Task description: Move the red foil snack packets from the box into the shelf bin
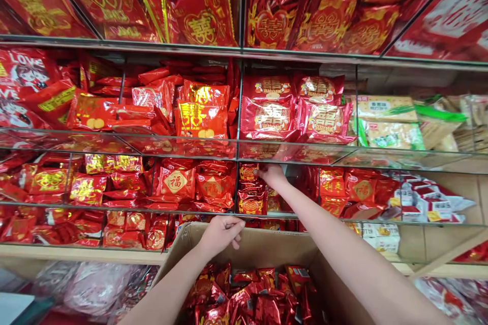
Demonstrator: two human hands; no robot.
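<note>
My right hand (pixel 273 174) reaches into a glass shelf compartment and its fingers close on a small red and gold snack packet (pixel 248 172) at the top of a stack of like packets (pixel 252 202). My left hand (pixel 222 233) grips the far rim of an open cardboard box (pixel 267 247), fingers curled over the edge. The box sits below the shelf and holds several shiny red foil packets (pixel 251 297).
Glass shelves (pixel 236 145) with dividers hold red and gold packets in every compartment; green and cream packs (pixel 389 122) and white packs (pixel 427 198) lie at the right. A wooden ledge (pixel 76 254) runs under the shelves. Clear plastic bags (pixel 95 287) lie at the lower left.
</note>
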